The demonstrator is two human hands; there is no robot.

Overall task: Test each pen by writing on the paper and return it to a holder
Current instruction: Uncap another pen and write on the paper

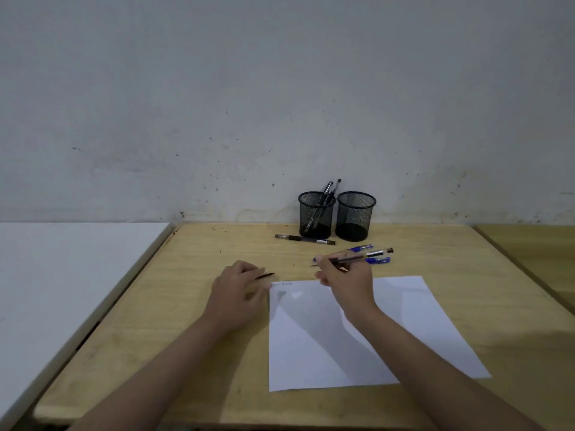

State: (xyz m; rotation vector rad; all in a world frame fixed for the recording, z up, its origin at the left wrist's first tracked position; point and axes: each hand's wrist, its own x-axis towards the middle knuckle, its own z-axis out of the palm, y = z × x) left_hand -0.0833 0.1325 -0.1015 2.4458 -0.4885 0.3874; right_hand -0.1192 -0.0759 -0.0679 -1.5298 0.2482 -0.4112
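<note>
My right hand grips an uncapped black pen above the top edge of the white paper, tip pointing left. My left hand rests just left of the paper, fingers closed on a black pen cap. A little writing sits at the paper's top left corner. Two black mesh holders stand at the wall: the left holder has a few pens in it, the right holder looks empty.
A black pen lies in front of the left holder. Two blue-capped pens lie behind my right hand. A white surface adjoins the wooden table on the left. The wall rises right behind the holders.
</note>
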